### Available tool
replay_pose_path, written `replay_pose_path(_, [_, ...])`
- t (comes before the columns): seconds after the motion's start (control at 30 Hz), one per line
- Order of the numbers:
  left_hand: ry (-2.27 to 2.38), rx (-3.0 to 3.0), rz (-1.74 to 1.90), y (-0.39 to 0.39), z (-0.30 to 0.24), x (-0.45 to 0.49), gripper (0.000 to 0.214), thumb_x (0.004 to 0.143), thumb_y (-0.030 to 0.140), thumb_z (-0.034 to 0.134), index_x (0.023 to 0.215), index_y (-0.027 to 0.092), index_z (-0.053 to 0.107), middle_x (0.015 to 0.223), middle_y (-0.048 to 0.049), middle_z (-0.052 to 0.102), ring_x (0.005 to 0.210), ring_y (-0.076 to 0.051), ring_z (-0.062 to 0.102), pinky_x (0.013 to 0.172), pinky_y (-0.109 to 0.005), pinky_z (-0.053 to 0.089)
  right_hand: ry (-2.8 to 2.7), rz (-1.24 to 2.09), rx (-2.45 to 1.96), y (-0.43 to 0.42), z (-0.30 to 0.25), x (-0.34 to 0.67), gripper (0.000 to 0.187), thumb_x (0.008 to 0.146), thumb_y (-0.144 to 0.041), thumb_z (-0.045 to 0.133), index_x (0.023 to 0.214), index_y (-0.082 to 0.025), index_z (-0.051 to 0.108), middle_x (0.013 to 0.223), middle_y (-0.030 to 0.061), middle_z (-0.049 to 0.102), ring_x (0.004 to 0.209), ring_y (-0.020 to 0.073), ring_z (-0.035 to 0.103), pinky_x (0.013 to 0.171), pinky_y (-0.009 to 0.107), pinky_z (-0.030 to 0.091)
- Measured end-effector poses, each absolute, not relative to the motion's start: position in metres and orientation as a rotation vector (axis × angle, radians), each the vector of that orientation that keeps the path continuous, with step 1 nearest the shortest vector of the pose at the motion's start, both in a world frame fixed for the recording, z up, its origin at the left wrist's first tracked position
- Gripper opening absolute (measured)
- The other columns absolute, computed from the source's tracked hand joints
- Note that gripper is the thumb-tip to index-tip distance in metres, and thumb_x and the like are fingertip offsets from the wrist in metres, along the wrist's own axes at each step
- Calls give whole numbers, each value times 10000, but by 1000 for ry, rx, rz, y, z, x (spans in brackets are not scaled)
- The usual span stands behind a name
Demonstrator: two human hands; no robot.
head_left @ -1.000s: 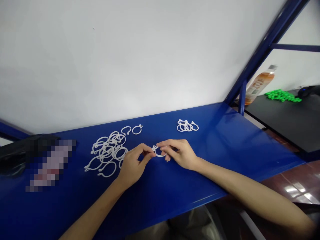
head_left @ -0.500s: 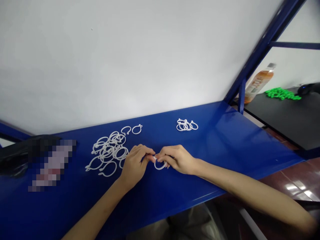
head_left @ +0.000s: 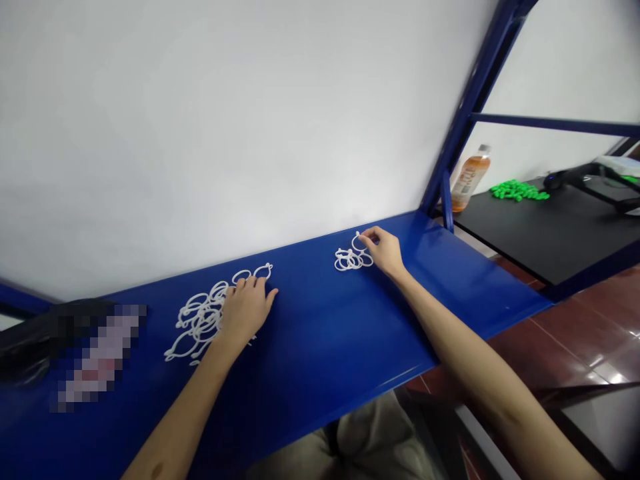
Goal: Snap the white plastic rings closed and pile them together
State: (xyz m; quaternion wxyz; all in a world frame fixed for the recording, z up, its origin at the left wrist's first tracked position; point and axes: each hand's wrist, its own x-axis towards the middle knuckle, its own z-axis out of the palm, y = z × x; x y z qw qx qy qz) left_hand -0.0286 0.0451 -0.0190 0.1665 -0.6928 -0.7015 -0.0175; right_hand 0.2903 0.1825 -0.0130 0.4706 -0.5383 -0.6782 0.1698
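On the blue shelf (head_left: 320, 333) lies a big loose pile of white plastic rings (head_left: 200, 317) on the left and a small pile of white rings (head_left: 347, 260) further right. My left hand (head_left: 245, 307) rests flat with fingers stretched out over the right edge of the big pile. My right hand (head_left: 383, 250) reaches to the small pile, its fingertips pinching one white ring (head_left: 359, 241) just above that pile.
A white wall stands behind the shelf. A blue upright post (head_left: 465, 107) rises at the right. Beyond it a black table (head_left: 545, 227) carries an orange bottle (head_left: 467, 177) and green pieces (head_left: 517, 191). A dark object (head_left: 30, 340) sits at the shelf's left end.
Both hands held one ring together at the middle. Now they have parted: my right hand carried the ring to the small pile, my left hand moved onto the big pile.
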Motion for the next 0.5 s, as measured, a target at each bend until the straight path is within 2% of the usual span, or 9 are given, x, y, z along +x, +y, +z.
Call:
replay_pose_path(0.1, [-2011, -1981, 10, 49, -20, -27, 350, 996, 367, 383, 1041, 149, 653, 1051, -139, 672, 1032, -326, 582, 863, -446, 420, -1600, 473, -1401, 197, -21, 301, 157, 859, -303, 631, 845, -172, 717, 852, 47, 748, 758, 175, 655, 736, 286, 483])
replay_pose_path(0.17, [-2013, -1963, -5, 50, -20, -25, 326, 987, 345, 388, 1020, 155, 651, 1039, -136, 670, 1025, -324, 578, 848, -438, 417, -1619, 506, -1412, 200, -28, 300, 168, 849, -303, 626, 838, -168, 727, 814, 43, 748, 727, 171, 656, 708, 279, 482])
replay_pose_path(0.3, [-2035, -1887, -77, 53, -22, -22, 381, 969, 351, 404, 1198, 121, 603, 1165, -176, 639, 1096, -352, 541, 864, -449, 411, -1704, 557, -1383, 199, -37, 290, 168, 848, -306, 624, 849, -188, 744, 816, 18, 756, 728, 156, 669, 693, 250, 484])
replay_pose_path(0.37, [-2041, -1870, -101, 53, -25, -22, 403, 972, 353, 385, 1212, 110, 600, 1181, -188, 633, 1102, -358, 538, 872, -458, 406, -1754, 556, -1361, 198, -39, 286, 163, 854, -300, 625, 850, -196, 750, 842, 16, 762, 757, 157, 676, 719, 247, 488])
replay_pose_path(0.5, [-2002, -1925, -131, 50, -30, -25, 349, 975, 334, 369, 1044, 143, 653, 1063, -158, 661, 1035, -338, 561, 854, -456, 403, -1828, 524, -1335, 197, -41, 281, 151, 863, -268, 629, 868, -200, 764, 885, 30, 770, 822, 172, 687, 797, 258, 494])
